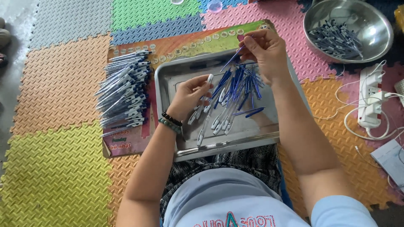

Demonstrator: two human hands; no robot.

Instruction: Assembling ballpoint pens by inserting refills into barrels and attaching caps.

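Observation:
A steel tray (pixel 185 147) lies on my lap and holds a loose heap of white pen barrels and blue refills (pixel 235 94). My left hand (pixel 189 94), with bead bracelets at the wrist, pinches a white pen barrel (pixel 209 78) over the tray's left half. Above the tray's far edge, my right hand (pixel 266 50) holds a thin blue refill (pixel 231 59) that slants down to the left, toward the barrel.
A stack of assembled white and blue pens (pixel 124 90) lies on a printed cardboard sheet (pixel 126 143) left of the tray. A steel bowl (pixel 378 42) with dark pen parts sits at the upper right. A white power strip (pixel 370 101) with cables lies on the foam mats.

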